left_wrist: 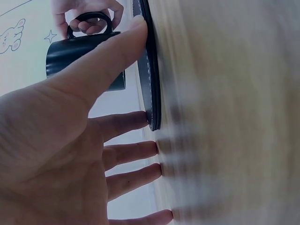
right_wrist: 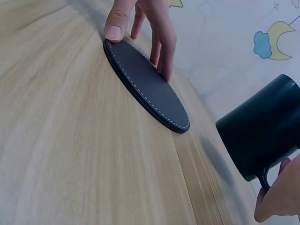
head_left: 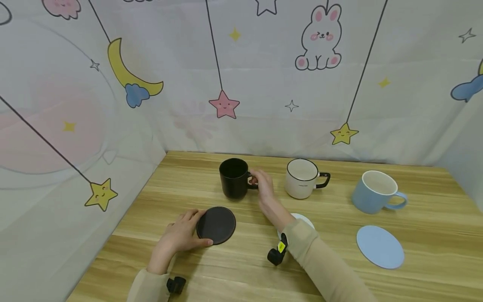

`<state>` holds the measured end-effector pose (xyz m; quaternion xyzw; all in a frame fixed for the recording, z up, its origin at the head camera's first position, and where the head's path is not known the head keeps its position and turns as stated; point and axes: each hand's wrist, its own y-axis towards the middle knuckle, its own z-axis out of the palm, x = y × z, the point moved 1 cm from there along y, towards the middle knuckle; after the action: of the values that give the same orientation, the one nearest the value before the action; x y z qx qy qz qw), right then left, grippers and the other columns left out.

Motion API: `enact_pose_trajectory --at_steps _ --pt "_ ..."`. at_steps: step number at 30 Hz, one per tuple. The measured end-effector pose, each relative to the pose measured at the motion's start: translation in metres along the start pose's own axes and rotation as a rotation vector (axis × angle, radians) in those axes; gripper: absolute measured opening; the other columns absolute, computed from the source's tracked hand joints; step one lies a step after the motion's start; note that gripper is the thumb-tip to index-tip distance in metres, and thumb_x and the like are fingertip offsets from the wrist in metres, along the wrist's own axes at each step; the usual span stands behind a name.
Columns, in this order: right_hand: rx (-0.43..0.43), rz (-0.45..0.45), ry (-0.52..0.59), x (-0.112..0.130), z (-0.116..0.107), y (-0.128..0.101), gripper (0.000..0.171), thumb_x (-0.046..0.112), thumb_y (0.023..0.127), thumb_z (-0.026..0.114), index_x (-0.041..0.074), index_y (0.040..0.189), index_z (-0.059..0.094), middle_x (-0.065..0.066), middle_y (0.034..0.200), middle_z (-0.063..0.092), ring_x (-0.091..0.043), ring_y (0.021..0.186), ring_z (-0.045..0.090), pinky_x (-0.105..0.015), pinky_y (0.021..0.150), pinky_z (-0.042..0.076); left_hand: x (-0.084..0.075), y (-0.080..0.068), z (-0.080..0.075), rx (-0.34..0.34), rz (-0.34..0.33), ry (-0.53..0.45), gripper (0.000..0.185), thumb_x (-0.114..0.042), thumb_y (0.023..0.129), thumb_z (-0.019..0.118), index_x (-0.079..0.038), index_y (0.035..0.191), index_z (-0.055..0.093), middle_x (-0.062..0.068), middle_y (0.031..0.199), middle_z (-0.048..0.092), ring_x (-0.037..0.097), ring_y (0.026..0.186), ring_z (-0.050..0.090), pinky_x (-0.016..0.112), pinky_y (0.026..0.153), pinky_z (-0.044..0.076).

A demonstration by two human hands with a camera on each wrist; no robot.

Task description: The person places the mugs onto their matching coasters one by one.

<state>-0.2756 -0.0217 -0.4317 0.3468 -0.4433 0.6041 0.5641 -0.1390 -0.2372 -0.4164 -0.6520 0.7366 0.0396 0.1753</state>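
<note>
My right hand (head_left: 263,184) grips the handle of a black mug (head_left: 233,180) from its right side. In the right wrist view the mug (right_wrist: 262,126) hangs a little above the table, its shadow apart from its base. A round black coaster (head_left: 216,225) with pale edge stitching lies in front of the mug. My left hand (head_left: 181,235) holds this coaster by its left edge, thumb at the near rim and index finger at the far rim. Other fingertips of that hand rest on the table in the left wrist view.
A white mug (head_left: 300,180) with a black rim and a light blue mug (head_left: 373,193) stand to the right. A white coaster (head_left: 303,219) lies partly under my right forearm. A light blue coaster (head_left: 380,247) lies before the blue mug. A printed cloth (head_left: 256,134) hangs behind the table.
</note>
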Motion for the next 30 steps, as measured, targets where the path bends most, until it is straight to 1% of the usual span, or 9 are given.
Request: enact_pose_trajectory --at_steps 6,12,16,21,30 --pt "0.023 0.003 0.006 0.000 0.001 -0.006 0.039 0.014 0.091 0.058 0.016 0.054 0.046 0.006 0.054 0.045 -0.013 0.067 0.052 -0.030 0.083 0.032 0.001 0.001 0.001 0.001 -0.002 0.004 0.092 -0.052 0.071 0.080 -0.010 0.144 0.043 0.019 0.145 0.043 0.045 0.131 0.042 0.072 0.088 0.040" --pt "0.028 0.001 0.031 -0.002 0.001 -0.009 0.039 0.011 0.090 0.058 0.017 0.053 0.047 0.008 0.051 0.044 -0.012 0.066 0.052 -0.029 0.084 0.032 0.002 0.000 0.002 0.010 -0.004 0.000 0.093 -0.052 0.070 0.079 -0.010 0.144 0.042 0.020 0.145 0.043 0.046 0.131 0.041 0.072 0.088 0.039" --pt "0.033 0.005 0.022 0.001 0.001 -0.011 0.038 0.011 0.089 0.058 0.017 0.054 0.048 0.008 0.052 0.043 -0.011 0.066 0.051 -0.029 0.084 0.033 0.002 0.000 0.002 0.009 -0.003 0.000 0.092 -0.052 0.071 0.079 -0.010 0.144 0.042 0.020 0.145 0.042 0.046 0.131 0.041 0.072 0.088 0.039" --pt "0.041 0.014 0.010 0.003 0.002 -0.015 0.035 0.012 0.089 0.058 0.017 0.055 0.050 0.007 0.054 0.043 -0.013 0.068 0.051 -0.029 0.082 0.034 0.001 -0.001 0.002 0.004 -0.008 -0.002 0.092 -0.052 0.071 0.079 -0.010 0.144 0.042 0.019 0.145 0.043 0.045 0.132 0.041 0.072 0.089 0.039" --pt "0.043 0.029 0.040 0.004 0.005 -0.020 0.034 0.011 0.089 0.058 0.018 0.055 0.052 0.007 0.053 0.043 -0.013 0.066 0.052 -0.030 0.081 0.034 0.002 0.000 0.002 -0.003 0.000 -0.005 0.092 -0.052 0.071 0.079 -0.010 0.144 0.042 0.019 0.145 0.043 0.044 0.132 0.041 0.072 0.089 0.039"
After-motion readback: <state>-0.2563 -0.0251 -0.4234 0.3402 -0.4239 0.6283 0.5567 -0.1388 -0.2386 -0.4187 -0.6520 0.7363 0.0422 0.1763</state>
